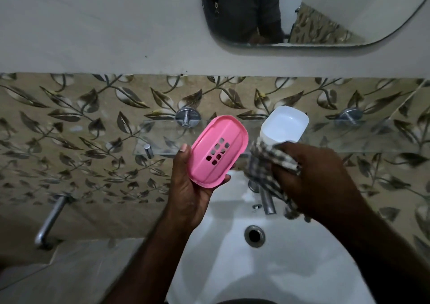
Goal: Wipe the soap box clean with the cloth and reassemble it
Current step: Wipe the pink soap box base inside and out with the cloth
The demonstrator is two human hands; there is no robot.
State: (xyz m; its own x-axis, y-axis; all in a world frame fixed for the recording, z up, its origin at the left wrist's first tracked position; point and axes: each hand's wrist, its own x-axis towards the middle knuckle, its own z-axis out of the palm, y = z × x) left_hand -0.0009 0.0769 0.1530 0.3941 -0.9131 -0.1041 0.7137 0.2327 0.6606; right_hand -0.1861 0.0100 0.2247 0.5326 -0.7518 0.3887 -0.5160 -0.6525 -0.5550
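2 soap-box halves apart above sink [232,268]: pink slotted tray [217,151] gripped edge-to-edge by left hand [188,194], white base [285,124] held through checked cloth [272,161] bunched in curled fingers of right hand [314,182]; wiping seemingly underway, reassembly not yet done.

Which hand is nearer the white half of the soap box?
Right. The right hand presses the checked cloth against the near end of the white half; the left hand holds the pink tray to its left.
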